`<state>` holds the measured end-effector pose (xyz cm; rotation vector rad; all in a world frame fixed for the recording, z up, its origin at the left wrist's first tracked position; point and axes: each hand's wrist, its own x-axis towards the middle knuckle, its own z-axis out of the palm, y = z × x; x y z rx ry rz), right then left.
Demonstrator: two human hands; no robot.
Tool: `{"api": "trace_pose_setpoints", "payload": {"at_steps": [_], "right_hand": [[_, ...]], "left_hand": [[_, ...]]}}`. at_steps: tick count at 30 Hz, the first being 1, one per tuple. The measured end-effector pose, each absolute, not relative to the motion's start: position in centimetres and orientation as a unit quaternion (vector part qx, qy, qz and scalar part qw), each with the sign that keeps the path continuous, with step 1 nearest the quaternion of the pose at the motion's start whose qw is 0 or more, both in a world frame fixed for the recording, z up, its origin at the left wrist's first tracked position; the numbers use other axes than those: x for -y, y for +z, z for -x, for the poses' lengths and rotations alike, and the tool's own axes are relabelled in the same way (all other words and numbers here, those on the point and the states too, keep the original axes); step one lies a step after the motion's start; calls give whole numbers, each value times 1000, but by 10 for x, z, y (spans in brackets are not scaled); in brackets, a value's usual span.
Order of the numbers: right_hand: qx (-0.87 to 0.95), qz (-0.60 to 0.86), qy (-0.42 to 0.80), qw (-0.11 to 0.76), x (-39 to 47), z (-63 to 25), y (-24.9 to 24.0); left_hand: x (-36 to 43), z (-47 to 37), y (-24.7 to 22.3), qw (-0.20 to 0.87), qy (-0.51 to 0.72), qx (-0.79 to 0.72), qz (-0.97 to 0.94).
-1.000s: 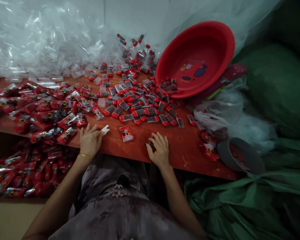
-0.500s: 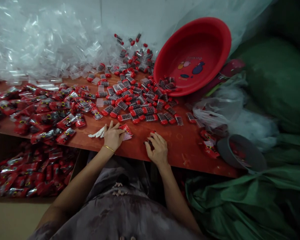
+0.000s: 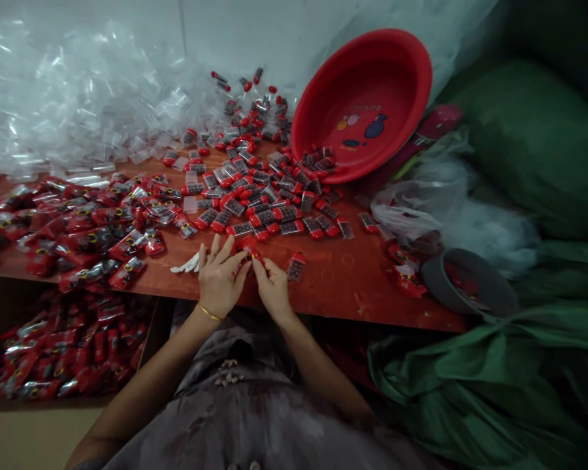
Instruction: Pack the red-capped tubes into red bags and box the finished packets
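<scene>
Both hands meet at a small red packet [image 3: 249,246] near the table's front edge. My left hand [image 3: 221,275] pinches its lower left side between thumb and index finger, the other fingers spread. My right hand [image 3: 273,287] grips the packet's lower right side with closed fingertips. Just right of my right hand, a red-capped clear case with dark contents [image 3: 296,267] lies on the table. White strips [image 3: 186,264] lie partly behind my left hand. Many similar red-capped cases [image 3: 287,213] are heaped beyond the hands.
Filled red packets [image 3: 85,228] cover the table's left side, with more in a box [image 3: 149,336] below. Clear plastic sleeves [image 3: 78,98] are piled at the back left. A tilted red basin [image 3: 362,104] stands at the back, a grey bowl [image 3: 441,287] at the right edge.
My right hand has moved left to the packet, and the case it held now lies on the table. My left hand has gone from resting flat on the packet to pinching it. The view has shifted slightly.
</scene>
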<state>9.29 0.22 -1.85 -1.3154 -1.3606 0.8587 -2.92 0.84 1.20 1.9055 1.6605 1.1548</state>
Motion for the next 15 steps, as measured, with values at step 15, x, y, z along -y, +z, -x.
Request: {"api": "trace_pose_setpoints", "payload": {"at_steps": [15], "right_hand": [[620, 575, 215, 488, 7, -101, -27]], "left_hand": [[-1, 4, 13, 678, 486, -521, -182]]}}
